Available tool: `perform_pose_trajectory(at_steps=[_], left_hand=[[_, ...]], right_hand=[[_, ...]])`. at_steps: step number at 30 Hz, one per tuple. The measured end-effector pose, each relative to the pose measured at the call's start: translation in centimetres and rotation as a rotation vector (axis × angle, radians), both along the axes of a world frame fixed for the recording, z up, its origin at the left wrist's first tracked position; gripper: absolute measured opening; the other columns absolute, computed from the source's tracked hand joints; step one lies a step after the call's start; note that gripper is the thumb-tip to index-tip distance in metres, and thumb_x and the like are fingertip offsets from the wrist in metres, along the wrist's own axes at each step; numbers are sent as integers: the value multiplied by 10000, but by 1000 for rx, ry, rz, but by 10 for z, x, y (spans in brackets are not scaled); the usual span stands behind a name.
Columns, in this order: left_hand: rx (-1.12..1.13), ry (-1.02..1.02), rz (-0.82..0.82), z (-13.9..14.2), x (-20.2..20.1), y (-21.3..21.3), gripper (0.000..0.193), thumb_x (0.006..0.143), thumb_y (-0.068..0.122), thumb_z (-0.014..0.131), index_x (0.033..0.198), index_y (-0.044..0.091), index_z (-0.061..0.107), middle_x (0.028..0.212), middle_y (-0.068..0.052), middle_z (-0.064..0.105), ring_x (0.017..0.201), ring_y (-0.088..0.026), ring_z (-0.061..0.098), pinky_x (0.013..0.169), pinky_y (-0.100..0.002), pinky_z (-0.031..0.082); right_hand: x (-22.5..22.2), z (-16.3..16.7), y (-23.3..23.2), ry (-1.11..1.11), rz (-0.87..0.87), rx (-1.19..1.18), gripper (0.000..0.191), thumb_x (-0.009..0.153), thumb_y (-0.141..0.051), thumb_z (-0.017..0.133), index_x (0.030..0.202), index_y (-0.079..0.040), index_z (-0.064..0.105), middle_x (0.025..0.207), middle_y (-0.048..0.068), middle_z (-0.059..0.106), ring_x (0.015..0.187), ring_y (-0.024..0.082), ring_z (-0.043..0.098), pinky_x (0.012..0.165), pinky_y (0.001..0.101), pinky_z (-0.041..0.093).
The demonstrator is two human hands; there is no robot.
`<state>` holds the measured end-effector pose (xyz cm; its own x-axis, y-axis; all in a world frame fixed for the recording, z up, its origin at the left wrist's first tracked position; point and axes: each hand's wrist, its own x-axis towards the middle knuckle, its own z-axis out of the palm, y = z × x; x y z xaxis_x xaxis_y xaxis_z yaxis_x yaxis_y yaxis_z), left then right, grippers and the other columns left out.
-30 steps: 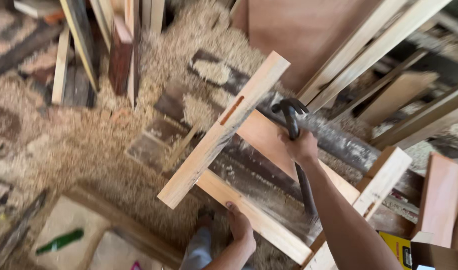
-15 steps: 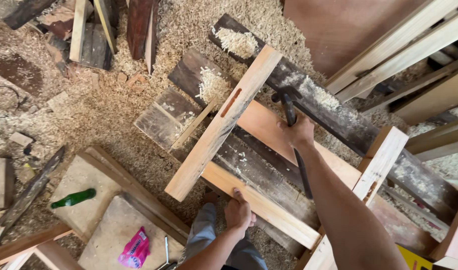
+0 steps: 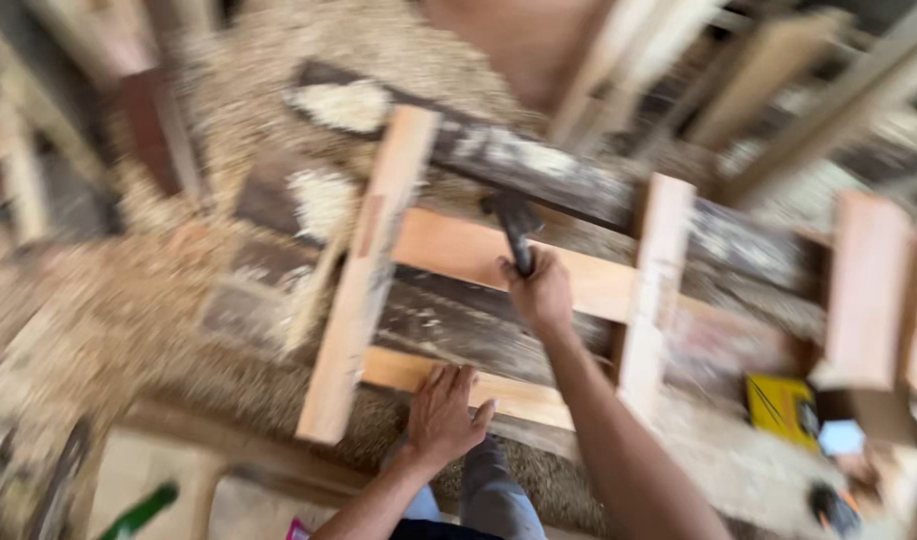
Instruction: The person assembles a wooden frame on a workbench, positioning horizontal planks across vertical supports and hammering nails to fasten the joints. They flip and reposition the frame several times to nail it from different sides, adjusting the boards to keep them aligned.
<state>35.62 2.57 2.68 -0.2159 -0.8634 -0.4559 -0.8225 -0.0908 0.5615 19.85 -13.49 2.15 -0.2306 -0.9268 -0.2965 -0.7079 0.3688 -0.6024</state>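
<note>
Frame is motion-blurred, so edges are soft. Your right hand point(image 3: 541, 292) has its grip closed around the handle of a hammer point(image 3: 516, 228); the dark head sits above your knuckles, over the upper cross rail point(image 3: 479, 255) of a pale wooden frame point(image 3: 364, 290). Head looks just above or touching the rail, cannot tell which through the blur.

Your left hand point(image 3: 444, 415) lies flat, fingers spread, palm down on the lower cross rail point(image 3: 524, 398), grip wide and holding nothing, only pressing. Its fingertips point away from you toward the frame's middle.

The frame has 2 long side pieces: the left one runs tilted from upper right to lower left, the right upright point(image 3: 651, 290) stands nearly vertical in the view. The 2 cross rails join them, the upper one orange-toned, the lower one paler. The frame lies on dark, worn planks point(image 3: 539, 165) that serve as the bench, with sawdust piles point(image 3: 344, 105) on them and all over the floor.

Your trouser leg point(image 3: 494, 495) shows below the left hand. A yellow box point(image 3: 784, 405) sits lower right, near the right upright. A green object point(image 3: 139, 510), probably a bottle, lies lower left, well apart from both hands. More pale boards point(image 3: 869, 290) lean at the right and top.
</note>
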Motion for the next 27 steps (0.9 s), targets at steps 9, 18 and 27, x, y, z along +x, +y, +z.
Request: perform_pose_trajectory(at_steps=[9, 18, 27], left_hand=[[-200, -152, -597, -41, -43, -7, 911, 775, 693, 685, 1484, 166, 461, 1356, -45, 520, 1229, -214, 486, 1033, -440, 411], [-403, -211, -682, -72, -1, 18, 966, 714, 806, 680, 1384, 137, 494, 1260, -62, 513, 1137, -234, 479, 937, -439, 406], [-174, -329, -665, -48, -13, 44, 933, 692, 758, 754, 1392, 192, 510, 1242, -28, 505, 1167, -212, 469, 1017, -453, 387]], right_hand=[[-70, 78, 166, -299, -526, -2, 296, 970, -335, 666, 950, -43, 630, 617, 36, 575, 522, 136, 552, 455, 321, 444], [-124, 83, 303, -508, -809, -75, 236, 1045, -248, 537, 989, -19, 543, 625, 43, 558, 454, 131, 523, 390, 300, 440], [-132, 71, 366, -900, -796, -196, 213, 1044, -294, 458, 972, -96, 478, 673, 42, 562, 466, 124, 543, 392, 289, 474]])
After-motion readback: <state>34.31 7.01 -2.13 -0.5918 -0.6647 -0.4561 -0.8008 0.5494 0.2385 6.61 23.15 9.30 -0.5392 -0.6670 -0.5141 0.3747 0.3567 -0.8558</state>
